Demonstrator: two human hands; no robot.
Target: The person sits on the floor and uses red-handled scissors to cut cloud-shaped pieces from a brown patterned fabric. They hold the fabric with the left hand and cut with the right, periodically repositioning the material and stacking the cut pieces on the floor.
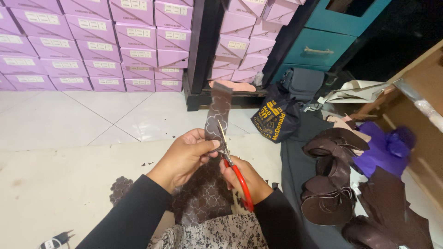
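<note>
Left hand (184, 157) gripping brown patterned strip (218, 115); right hand (244, 177) clenching red-handled scissors (233, 161), blades biting the strip. Black bag (277, 121) lying nearby, contents hidden; purple boxes (92, 41) closed.

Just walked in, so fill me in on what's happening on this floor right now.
A person sits on the floor cutting dark brown material. The left hand holds up a strip of brown patterned material marked with flower outlines, while the right hand works red-handled scissors into its lower edge. More of the same patterned material lies over the lap. To the right sits a pile of cut brown pieces beside a purple cloth. Stacked purple boxes line the wall behind.
</note>
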